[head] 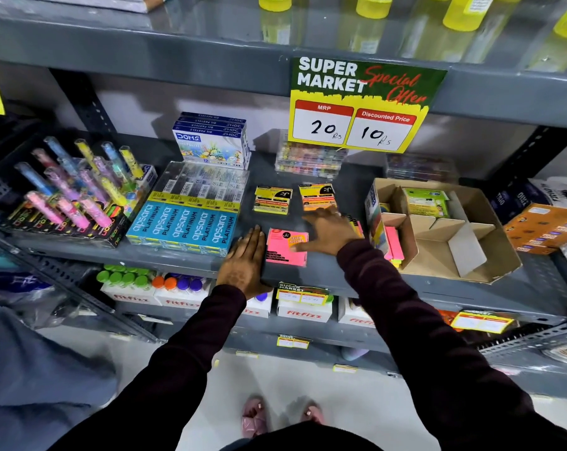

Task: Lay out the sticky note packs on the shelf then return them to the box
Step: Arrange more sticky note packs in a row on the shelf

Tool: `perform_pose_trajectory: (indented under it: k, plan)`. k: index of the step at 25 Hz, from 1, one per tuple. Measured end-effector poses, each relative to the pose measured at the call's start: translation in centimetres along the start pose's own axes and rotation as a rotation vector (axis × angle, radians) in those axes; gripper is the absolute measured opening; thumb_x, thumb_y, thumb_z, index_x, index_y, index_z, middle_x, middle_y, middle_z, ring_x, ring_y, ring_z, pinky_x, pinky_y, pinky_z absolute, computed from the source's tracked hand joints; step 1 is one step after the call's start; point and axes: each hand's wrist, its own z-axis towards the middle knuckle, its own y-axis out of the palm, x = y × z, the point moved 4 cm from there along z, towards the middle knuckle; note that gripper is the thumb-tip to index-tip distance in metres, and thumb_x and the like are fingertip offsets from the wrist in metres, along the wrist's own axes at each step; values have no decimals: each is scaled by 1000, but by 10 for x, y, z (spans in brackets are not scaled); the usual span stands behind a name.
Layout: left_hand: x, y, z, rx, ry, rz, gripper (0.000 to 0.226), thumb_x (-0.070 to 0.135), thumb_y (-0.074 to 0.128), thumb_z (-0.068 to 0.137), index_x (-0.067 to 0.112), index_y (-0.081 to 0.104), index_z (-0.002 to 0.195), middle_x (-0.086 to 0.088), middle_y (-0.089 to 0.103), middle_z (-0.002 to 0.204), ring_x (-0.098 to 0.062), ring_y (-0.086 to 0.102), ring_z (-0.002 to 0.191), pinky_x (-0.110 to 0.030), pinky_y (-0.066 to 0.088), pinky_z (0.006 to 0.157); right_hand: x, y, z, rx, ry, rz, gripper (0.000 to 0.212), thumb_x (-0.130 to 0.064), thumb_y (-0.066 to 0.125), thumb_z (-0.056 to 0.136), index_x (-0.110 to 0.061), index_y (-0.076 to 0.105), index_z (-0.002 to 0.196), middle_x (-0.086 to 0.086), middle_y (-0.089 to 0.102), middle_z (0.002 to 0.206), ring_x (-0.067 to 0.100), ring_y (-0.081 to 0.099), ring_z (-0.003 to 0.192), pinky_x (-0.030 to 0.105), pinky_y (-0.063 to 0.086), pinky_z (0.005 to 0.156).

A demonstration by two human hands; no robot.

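Note:
A pink sticky note pack (283,249) lies flat near the front edge of the grey shelf (340,271). My left hand (246,262) rests flat on the shelf just left of it, fingers together, holding nothing. My right hand (329,232) hovers spread over the pack's right side, thumb touching it. Behind lie a yellow pack (271,200) and an orange pack (318,196). Another pack (357,224) shows partly behind my right hand. The cardboard box (471,255) with dividers stands to the right, holding a green pack (425,201) and pink and yellow packs (393,245).
Blue Apsara pencil boxes (184,226) sit left of the packs, with Doms pastel boxes (212,141) behind and a highlighter display (73,193) farther left. Clear cases (309,161) stand at the back under a price sign (357,105). Orange boxes (549,227) lie right of the box.

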Motion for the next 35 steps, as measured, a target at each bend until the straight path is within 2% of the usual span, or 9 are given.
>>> perform_pose_trajectory:
  k: [3, 6, 13, 18, 22, 26, 30, 33, 35]
  plan:
    - [0, 0, 1, 3, 2, 8, 122, 49, 84, 52, -2, 18, 141, -20, 21, 151, -32, 22, 139, -44, 18, 113, 34, -20, 0, -57, 48, -1, 87, -37, 77, 74, -10, 34, 145, 11, 37, 151, 32, 32, 139, 39, 30, 114]
    - [0, 0, 0, 12, 4, 23, 123, 55, 79, 54, -1, 16, 142, -18, 18, 152, -31, 20, 140, -42, 17, 113, 48, -24, 0, -148, 79, -96, 88, -26, 78, 76, -8, 29, 147, 12, 37, 153, 30, 35, 139, 36, 32, 112]
    - [2, -2, 0, 10, 1, 41, 122, 62, 71, 61, 2, 5, 144, -14, 6, 155, -26, 9, 142, -36, 6, 115, 45, -23, 10, -146, -5, -232, 92, -41, 81, 66, -14, 39, 143, 12, 49, 144, 32, 44, 131, 40, 40, 107]
    - [1, -1, 1, -7, -14, 63, 121, 65, 66, 65, 4, -3, 144, -12, -2, 156, -24, 2, 143, -34, 3, 115, 29, -32, 16, 14, -60, -221, 81, -57, 75, 61, -11, 57, 126, 11, 61, 127, 30, 52, 119, 41, 50, 97]
    - [3, 0, 2, -5, -20, 100, 113, 60, 63, 72, 3, -5, 143, -9, -10, 153, -26, 4, 143, -35, 7, 115, -6, -51, 53, 108, -68, -127, 80, -58, 71, 68, -9, 55, 128, 16, 61, 129, 33, 56, 117, 42, 51, 97]
    - [4, -2, 3, -9, -33, 162, 130, 65, 76, 50, -4, 15, 141, -19, 17, 152, -31, 27, 137, -35, 21, 111, -44, -48, 93, 54, -82, -168, 73, -52, 68, 75, -11, 50, 132, 15, 54, 134, 34, 44, 127, 44, 44, 100]
    - [0, 3, 4, -28, -21, 126, 127, 64, 69, 62, 1, -7, 142, -14, -4, 156, -26, 1, 143, -33, 2, 114, -48, -34, 113, -8, -57, -213, 73, -52, 66, 78, -12, 47, 137, 13, 52, 140, 34, 41, 133, 47, 43, 104]
    - [0, 5, 5, -27, -17, 162, 127, 66, 68, 62, -1, -5, 142, -16, -1, 155, -27, 3, 142, -33, 1, 114, -44, -28, 117, 13, -58, -198, 72, -52, 65, 80, -12, 47, 137, 13, 52, 140, 34, 41, 133, 48, 41, 105]
    - [0, 3, 5, -51, -13, 185, 128, 66, 71, 57, -3, 5, 142, -19, 11, 154, -30, 15, 141, -33, 6, 112, -45, -27, 117, 20, -63, -183, 72, -52, 64, 80, -13, 46, 138, 13, 51, 140, 33, 39, 134, 49, 39, 105]
